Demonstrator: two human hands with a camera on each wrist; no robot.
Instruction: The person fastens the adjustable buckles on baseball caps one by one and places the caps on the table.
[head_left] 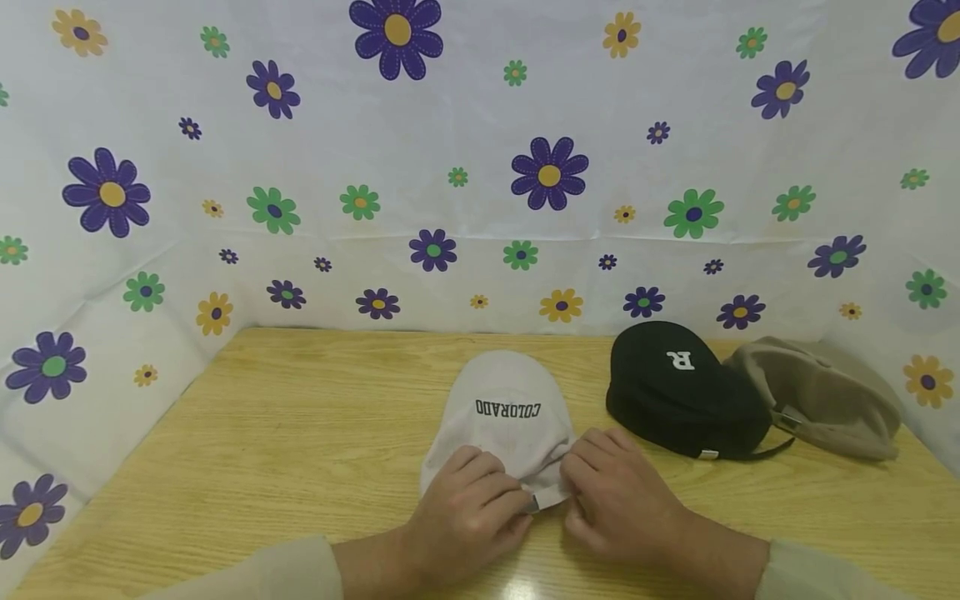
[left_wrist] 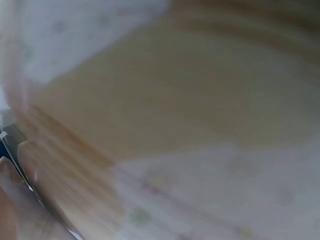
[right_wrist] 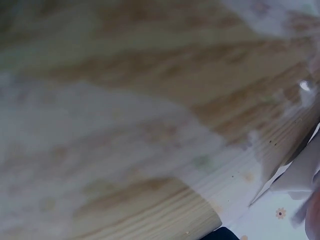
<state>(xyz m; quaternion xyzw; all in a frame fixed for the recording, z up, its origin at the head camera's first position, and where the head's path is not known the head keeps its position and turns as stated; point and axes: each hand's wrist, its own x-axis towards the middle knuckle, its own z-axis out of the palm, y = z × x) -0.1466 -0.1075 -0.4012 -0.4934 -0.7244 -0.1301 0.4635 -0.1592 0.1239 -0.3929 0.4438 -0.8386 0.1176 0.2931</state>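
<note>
A pale baseball cap (head_left: 504, 379) lies on the table in the head view, its black COLORADO lettering upside down to me. My left hand (head_left: 474, 510) grips the near edge of the cap with curled fingers, beside a small metal buckle (head_left: 532, 503) on the back strap. On the other side of the buckle, my right hand (head_left: 626, 498) pinches the cap's near right edge. The fabric is creased between the hands. Both hands cover parts of the strap. The wrist views are mostly blurred and show little of the grip.
To the right of the pale cap sits a black cap (head_left: 660, 392) with a white R. An olive-brown cap (head_left: 840, 396) lies against it, farther right. All are on a wooden table (head_left: 285, 417). A white cloth with flowers (head_left: 465, 108) hangs behind and at both sides.
</note>
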